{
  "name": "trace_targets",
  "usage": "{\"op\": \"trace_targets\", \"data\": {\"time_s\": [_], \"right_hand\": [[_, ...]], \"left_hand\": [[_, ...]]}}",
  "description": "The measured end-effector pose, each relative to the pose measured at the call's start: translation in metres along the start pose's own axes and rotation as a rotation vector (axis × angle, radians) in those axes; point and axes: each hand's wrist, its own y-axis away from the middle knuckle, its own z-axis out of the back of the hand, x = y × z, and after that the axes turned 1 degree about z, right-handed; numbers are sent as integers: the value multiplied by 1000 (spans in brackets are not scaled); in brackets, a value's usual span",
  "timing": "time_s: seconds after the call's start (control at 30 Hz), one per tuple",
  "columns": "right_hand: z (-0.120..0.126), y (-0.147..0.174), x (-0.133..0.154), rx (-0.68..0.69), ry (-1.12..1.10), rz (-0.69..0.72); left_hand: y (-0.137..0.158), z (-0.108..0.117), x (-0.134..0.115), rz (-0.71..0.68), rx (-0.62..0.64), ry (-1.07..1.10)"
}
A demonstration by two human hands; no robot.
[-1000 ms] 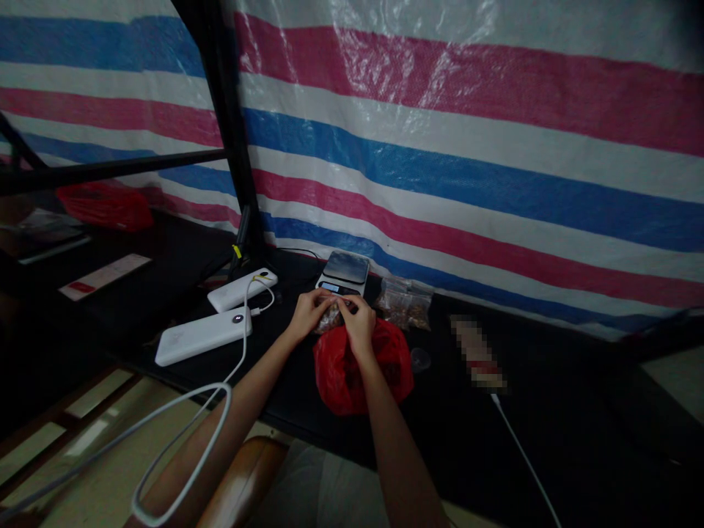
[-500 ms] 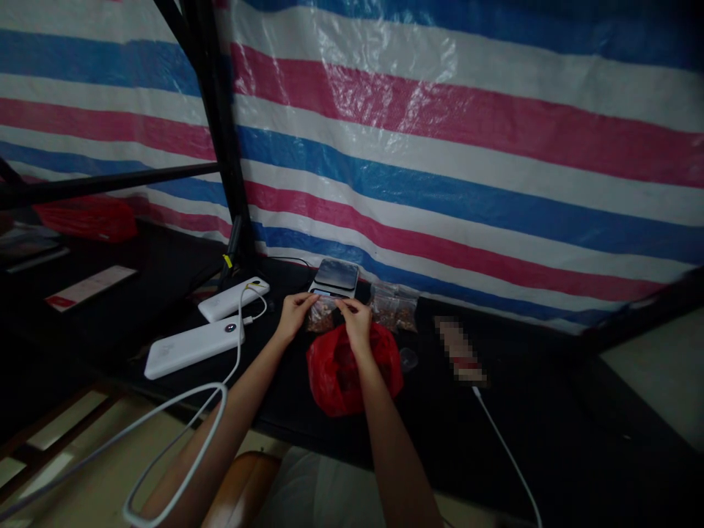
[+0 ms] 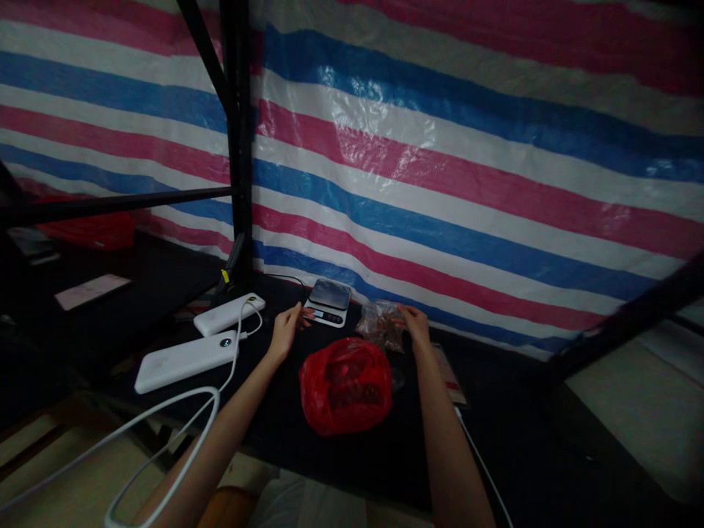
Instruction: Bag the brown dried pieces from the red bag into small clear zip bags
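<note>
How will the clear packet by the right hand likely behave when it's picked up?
The clear packet by the right hand looks like thin film, so it's probably floppy. Its small brown pieces look loose and may slump downward. Pale sheen on it suggests some slipperiness.

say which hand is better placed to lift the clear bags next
Right, most likely: the right hand is at the edge of the clear bags, while the left hand is farther off, by the scale.
</note>
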Motion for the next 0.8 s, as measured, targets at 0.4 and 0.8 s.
{"op": "trace_targets", "data": {"time_s": [0.4, 0.8], "right_hand": [[-12, 104, 34, 703, 365, 497], [-8, 109, 9, 1080, 1161, 351]], "left_hand": [[82, -69, -73, -550, 703, -1135], [48, -44, -21, -168, 817, -1384]]}}
